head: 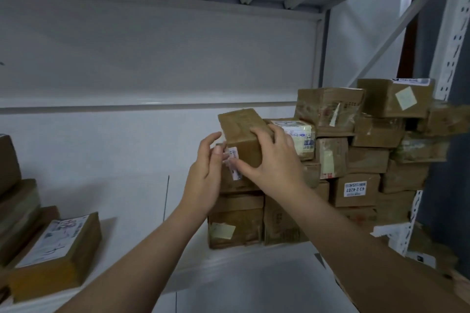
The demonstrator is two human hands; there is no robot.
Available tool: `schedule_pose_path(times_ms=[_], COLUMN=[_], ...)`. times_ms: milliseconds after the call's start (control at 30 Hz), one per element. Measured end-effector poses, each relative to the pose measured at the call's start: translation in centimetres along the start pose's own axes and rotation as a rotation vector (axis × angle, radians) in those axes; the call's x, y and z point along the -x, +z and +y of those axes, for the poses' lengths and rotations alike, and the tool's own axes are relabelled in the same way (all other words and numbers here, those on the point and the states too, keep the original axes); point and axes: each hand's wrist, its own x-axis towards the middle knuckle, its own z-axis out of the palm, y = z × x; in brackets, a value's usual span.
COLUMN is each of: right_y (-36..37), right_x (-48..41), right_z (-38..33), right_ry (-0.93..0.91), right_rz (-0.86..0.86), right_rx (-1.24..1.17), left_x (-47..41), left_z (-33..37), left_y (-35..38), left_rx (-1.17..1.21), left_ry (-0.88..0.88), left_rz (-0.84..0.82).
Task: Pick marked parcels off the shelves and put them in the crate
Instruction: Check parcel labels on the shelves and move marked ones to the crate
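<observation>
the right hand (274,160) clasps a small brown cardboard parcel (241,132), fingers curled over its top, and holds it tilted above the stack of taped brown boxes (330,150). the left hand (206,173) is loose, its fingertips by the parcel's white label (234,162). gripped one-handed, the parcel could slip, or it could knock boxes lying right of the fingers. no crate is in view.

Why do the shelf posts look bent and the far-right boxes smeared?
Head view: the wide-angle lens bows the white perforated metal upright; at its right edge the brown cardboard boxes are blurred, perhaps by motion; at centre the small brown cardboard parcel in the right hand is sharper; light soft, no hard shadows.
</observation>
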Motion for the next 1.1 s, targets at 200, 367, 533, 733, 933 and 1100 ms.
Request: schedule_pose_path(times_ms=[200,367,533,733,933,1100], right_y=[0.7,1.9,3.1,3.5,3.6,3.2], right_x=[0.0,0.5,1.5,2.1,1.9,2.2], right_z=[-2.3,-4.0,-5.8,-7.5,-8.6,-9.3], right_ry=[0.079,0.187,0.232,0.082,0.061,0.056], right_rz=[0.242,0.414,0.324,0.14,0.059,0.082], right_rx=[-0.252,-0.689,-1.005,-0.987,-0.98,-1.008], left_x=[0.2,-0.8,-0.4,-0.6,-0.7,-0.2], left_z=[1.5,0.2,0.7,-0.1,-0.6,-0.2], left_y=[-2.2,-4.4,-5.9,-8.5,-9.9,-10.2], left_rx=[0.228,-0.026,0.469,0.458,0.392,0.349], left_ry=[0.002,-0.054,-0.294,-0.102,-0.07,-0.031], left_rz=[-0.089,-0.019,-0.111,0.004,0.053,0.057])
